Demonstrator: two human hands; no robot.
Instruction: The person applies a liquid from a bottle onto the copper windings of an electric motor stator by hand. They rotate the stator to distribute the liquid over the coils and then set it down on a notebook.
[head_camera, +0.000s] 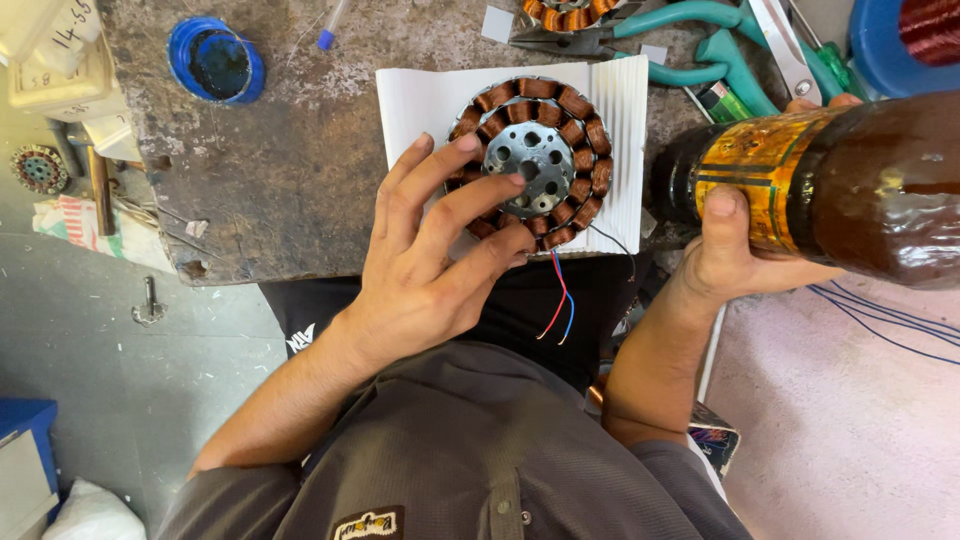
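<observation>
A copper-wound motor stator (535, 160), set on white paper (420, 100) at the workbench (290, 170) edge, is steadied by the spread left hand (430, 270). A brown bottle (820, 180) is gripped in the right hand (740, 250); it is best tipped slowly, with the stator held flat.

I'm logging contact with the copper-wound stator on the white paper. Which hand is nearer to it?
Left. The left hand rests its fingers on the stator. The right hand is off to its right side, gripping a brown bottle, apart from it.
</observation>
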